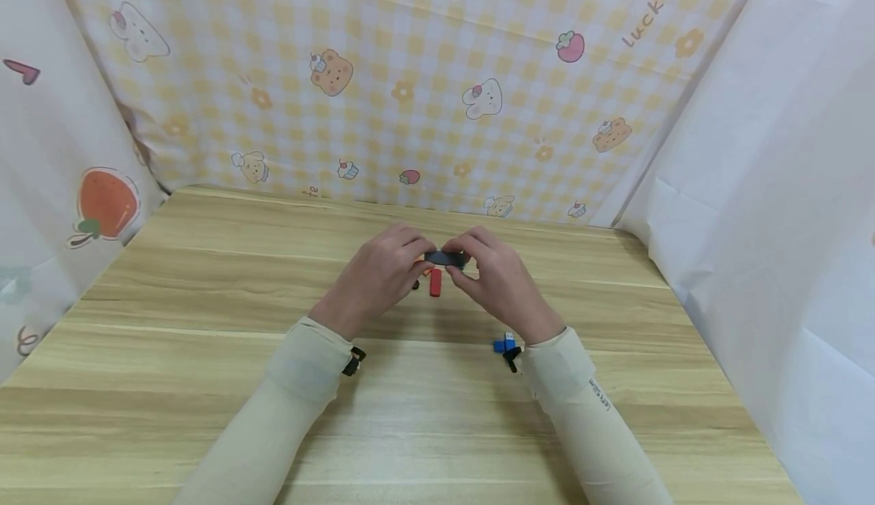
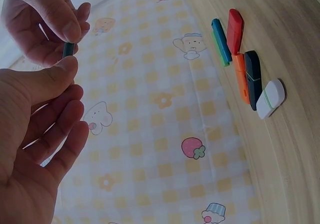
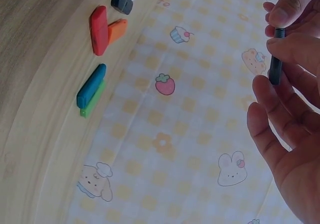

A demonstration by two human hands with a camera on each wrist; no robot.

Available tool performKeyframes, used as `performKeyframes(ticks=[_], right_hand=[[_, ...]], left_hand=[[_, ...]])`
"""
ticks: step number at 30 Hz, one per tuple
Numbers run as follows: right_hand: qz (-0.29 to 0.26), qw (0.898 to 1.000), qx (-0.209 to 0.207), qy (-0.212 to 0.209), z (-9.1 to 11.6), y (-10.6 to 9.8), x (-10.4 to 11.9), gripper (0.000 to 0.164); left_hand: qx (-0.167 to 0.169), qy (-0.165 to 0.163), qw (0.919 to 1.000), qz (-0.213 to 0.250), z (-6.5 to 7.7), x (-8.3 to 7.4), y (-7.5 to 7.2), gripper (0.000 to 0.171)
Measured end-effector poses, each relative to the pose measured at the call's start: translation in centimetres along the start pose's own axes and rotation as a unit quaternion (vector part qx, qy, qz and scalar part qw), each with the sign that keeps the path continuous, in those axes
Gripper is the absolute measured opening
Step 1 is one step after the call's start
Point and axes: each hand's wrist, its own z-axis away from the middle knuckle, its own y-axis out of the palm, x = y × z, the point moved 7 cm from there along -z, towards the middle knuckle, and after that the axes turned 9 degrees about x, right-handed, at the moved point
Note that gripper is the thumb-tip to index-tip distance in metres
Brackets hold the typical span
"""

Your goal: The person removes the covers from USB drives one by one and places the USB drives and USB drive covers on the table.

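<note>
A slim dark grey stick, apparently a USB stick [image 1: 446, 258], is held level above the far part of the table. My left hand [image 1: 386, 273] pinches its left end between thumb and fingers. At the other end, the thumb and fingers of my right hand [image 1: 502, 281] pinch it too. The right wrist view shows more of the dark stick [image 3: 276, 59] along the right thumb; fingers cover its ends. Below the hands lie a red stick [image 3: 99, 30] and an orange one [image 3: 118, 30], touching each other.
Beside them lie a teal stick [image 2: 221, 42], a green stick [image 3: 92, 100], a black stick [image 2: 253, 79] and a white one [image 2: 271, 99]. Near my right wrist is a blue USB stick [image 1: 509, 344] with its metal plug showing. A patterned curtain [image 1: 410, 110] hangs behind the wooden table [image 1: 424, 429].
</note>
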Motion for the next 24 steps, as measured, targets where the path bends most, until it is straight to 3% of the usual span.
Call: performKeyframes(ticks=[24], right_hand=[[-0.009, 1.000, 0.003, -0.013, 0.36, -0.19, -0.16, 0.024]], left_hand=[[0.003, 0.004, 0.9999, 0.011, 0.08, -0.04, -0.05, 0.024]])
